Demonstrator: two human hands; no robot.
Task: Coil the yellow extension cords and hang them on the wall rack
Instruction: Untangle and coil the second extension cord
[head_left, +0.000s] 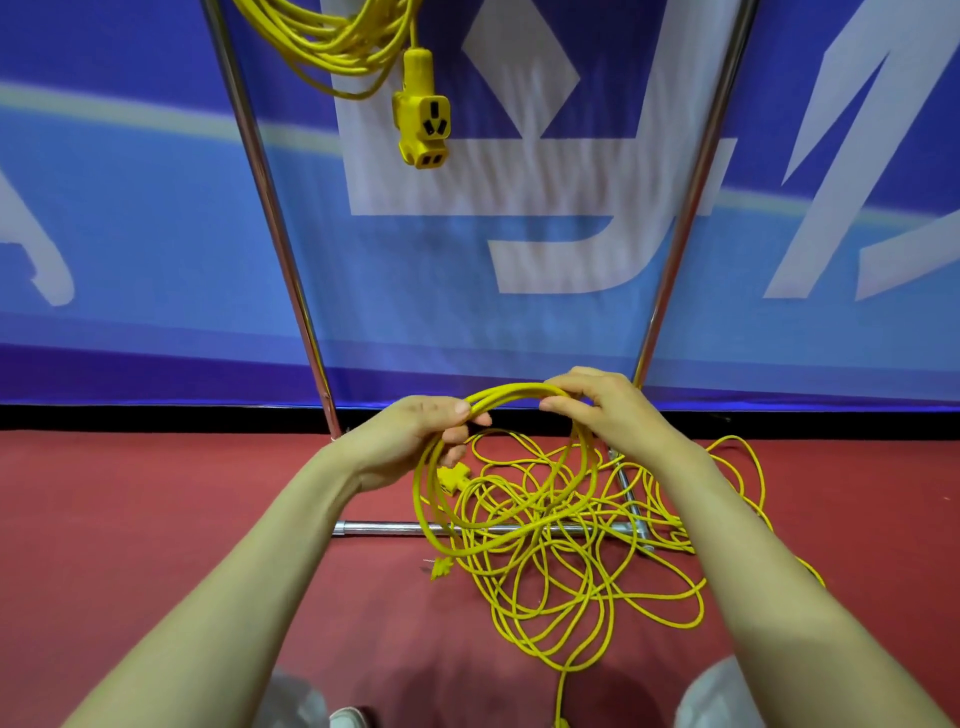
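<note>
Left hand (415, 431) and right hand (597, 410) each grasp the top of a small yellow cord coil (498, 467), keeping loops gathered above the tangled cord (571, 587) on the floor, below a hung coil (337, 47).

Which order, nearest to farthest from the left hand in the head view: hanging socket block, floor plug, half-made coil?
1. half-made coil: gripped by the left hand.
2. floor plug: on the red floor, below it.
3. hanging socket block: far up, at the top of the view.
</note>
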